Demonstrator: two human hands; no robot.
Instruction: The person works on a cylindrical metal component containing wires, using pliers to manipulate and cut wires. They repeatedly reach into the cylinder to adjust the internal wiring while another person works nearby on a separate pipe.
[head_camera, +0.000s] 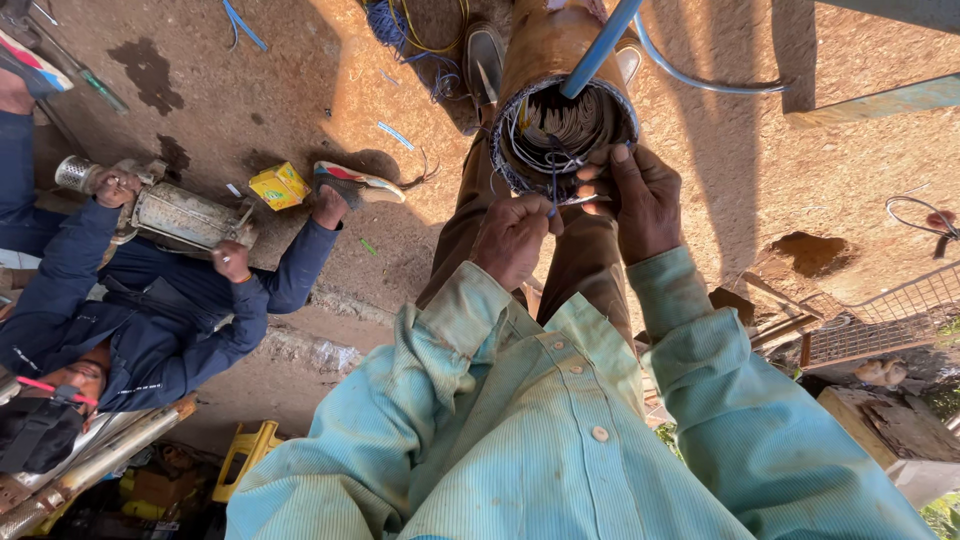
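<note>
A brown metal cylinder (545, 45) rests on my lap, its open end packed with thin wire windings (560, 125). A blue tube (600, 45) runs into the opening from above. My left hand (512, 240) is closed just below the rim, pinching a thin wire (552, 190) that comes out of the windings. My right hand (640, 200) grips the cylinder's lower right rim, fingers curled over the edge and touching the same wires. Both arms wear light teal sleeves.
A co-worker in dark blue sits at the left, both hands on a grey metal device (180, 215). A yellow box (279, 185) lies on the dirt floor nearby. Blue and yellow wires (410, 35) lie at the top, and a wire mesh rack (890, 315) stands at the right.
</note>
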